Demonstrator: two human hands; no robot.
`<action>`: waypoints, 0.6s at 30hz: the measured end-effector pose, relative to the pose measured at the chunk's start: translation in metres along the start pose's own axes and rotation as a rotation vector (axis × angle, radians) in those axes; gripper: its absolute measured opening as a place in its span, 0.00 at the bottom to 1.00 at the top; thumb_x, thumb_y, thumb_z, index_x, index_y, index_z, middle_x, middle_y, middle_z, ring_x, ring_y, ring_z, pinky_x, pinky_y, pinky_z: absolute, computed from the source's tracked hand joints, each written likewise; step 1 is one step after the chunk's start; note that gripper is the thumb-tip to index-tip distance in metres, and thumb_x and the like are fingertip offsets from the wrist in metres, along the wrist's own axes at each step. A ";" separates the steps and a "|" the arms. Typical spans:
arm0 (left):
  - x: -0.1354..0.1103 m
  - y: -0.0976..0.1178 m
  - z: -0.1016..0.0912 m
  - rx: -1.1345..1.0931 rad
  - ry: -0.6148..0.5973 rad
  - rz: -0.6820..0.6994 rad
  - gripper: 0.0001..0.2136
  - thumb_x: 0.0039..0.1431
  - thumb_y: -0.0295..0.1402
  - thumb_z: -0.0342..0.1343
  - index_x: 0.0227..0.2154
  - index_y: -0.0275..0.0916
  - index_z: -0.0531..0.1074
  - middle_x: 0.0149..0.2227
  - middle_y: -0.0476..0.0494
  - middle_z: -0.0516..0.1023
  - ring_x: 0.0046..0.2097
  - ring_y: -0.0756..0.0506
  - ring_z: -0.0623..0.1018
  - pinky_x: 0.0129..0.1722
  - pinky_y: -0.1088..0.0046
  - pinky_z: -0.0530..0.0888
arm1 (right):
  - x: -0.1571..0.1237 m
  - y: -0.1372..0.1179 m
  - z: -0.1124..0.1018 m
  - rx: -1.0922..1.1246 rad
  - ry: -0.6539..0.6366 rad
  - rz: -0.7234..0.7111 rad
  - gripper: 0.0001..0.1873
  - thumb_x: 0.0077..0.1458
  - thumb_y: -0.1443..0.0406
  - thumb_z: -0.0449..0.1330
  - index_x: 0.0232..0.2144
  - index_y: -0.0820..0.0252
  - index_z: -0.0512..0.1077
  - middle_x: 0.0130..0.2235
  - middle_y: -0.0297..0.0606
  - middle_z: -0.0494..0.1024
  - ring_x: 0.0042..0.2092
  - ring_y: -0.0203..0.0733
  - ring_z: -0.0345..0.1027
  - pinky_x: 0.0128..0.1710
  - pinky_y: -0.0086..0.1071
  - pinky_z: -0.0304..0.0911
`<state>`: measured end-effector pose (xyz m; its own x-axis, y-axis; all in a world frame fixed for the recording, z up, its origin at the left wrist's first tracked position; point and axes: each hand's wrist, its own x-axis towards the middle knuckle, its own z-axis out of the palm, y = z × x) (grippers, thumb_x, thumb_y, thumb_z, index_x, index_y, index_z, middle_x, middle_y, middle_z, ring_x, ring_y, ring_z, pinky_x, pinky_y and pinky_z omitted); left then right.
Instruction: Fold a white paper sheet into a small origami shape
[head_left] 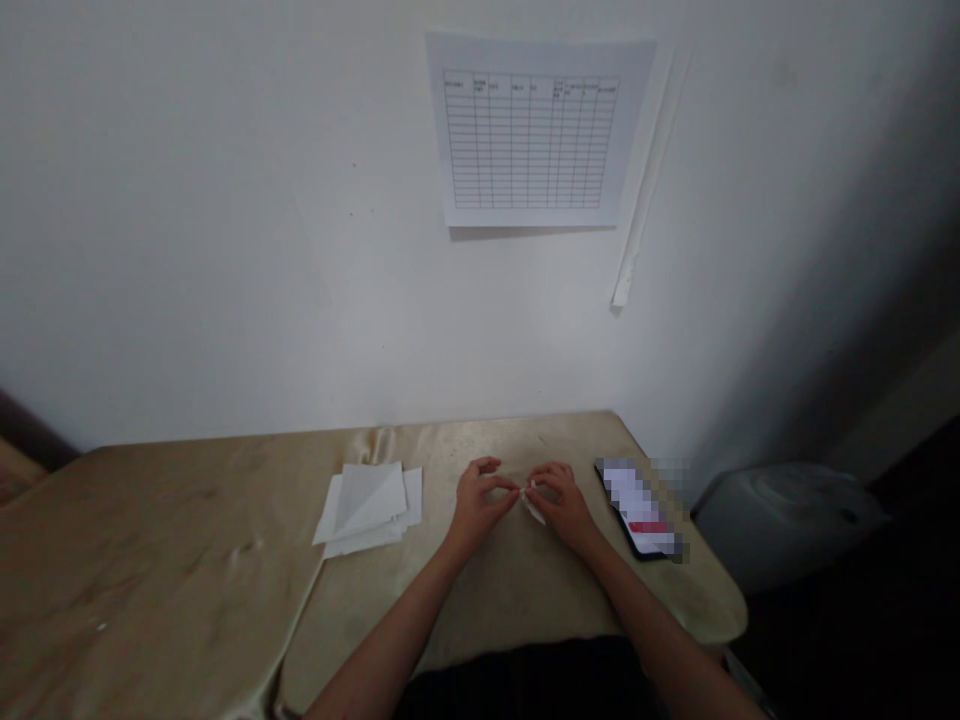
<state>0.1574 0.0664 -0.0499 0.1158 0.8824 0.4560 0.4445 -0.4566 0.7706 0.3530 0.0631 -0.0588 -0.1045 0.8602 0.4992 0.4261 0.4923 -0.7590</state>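
Observation:
Above the tan table, both hands meet at a small folded piece of white paper (pixel 534 511). Thumb and fingertips of my left hand (pixel 478 500) pinch its left end. My right hand (pixel 561 500) grips the same paper from the other side, with part of it showing below the fingers. The fingers hide much of the paper, so its exact folded shape cannot be made out. To the left of my left hand lies a loose stack of white paper sheets (pixel 367 505), overlapping at odd angles.
A phone (pixel 637 510), partly blurred out, lies right of my right hand. The tan-covered table (pixel 187 560) runs along a white wall, with a seam left of centre. A printed chart (pixel 532 140) hangs on the wall. A pale container (pixel 780 520) stands beyond the table's right edge.

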 end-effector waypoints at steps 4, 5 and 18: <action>0.000 0.003 -0.001 0.020 -0.002 0.010 0.01 0.52 0.32 0.67 0.29 0.43 0.81 0.51 0.40 0.72 0.53 0.40 0.74 0.57 0.55 0.72 | -0.001 -0.001 0.000 0.004 -0.045 -0.005 0.07 0.59 0.57 0.63 0.33 0.52 0.78 0.43 0.39 0.78 0.52 0.49 0.65 0.57 0.46 0.59; 0.000 0.003 -0.001 0.024 0.001 0.012 0.01 0.52 0.30 0.67 0.28 0.43 0.81 0.51 0.40 0.72 0.53 0.40 0.74 0.57 0.55 0.72 | -0.001 -0.001 0.000 0.004 -0.052 -0.009 0.07 0.59 0.57 0.64 0.33 0.52 0.78 0.43 0.39 0.77 0.52 0.49 0.65 0.57 0.46 0.58; 0.002 -0.001 -0.005 0.014 0.198 -0.025 0.06 0.56 0.38 0.64 0.30 0.42 0.80 0.47 0.42 0.71 0.53 0.41 0.73 0.58 0.57 0.72 | -0.005 0.006 0.001 -0.071 0.053 0.049 0.10 0.56 0.54 0.66 0.30 0.53 0.78 0.43 0.43 0.74 0.51 0.53 0.63 0.56 0.50 0.59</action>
<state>0.1533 0.0677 -0.0476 -0.0718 0.8531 0.5167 0.4573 -0.4322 0.7772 0.3551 0.0622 -0.0664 -0.0350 0.8740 0.4848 0.4928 0.4371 -0.7524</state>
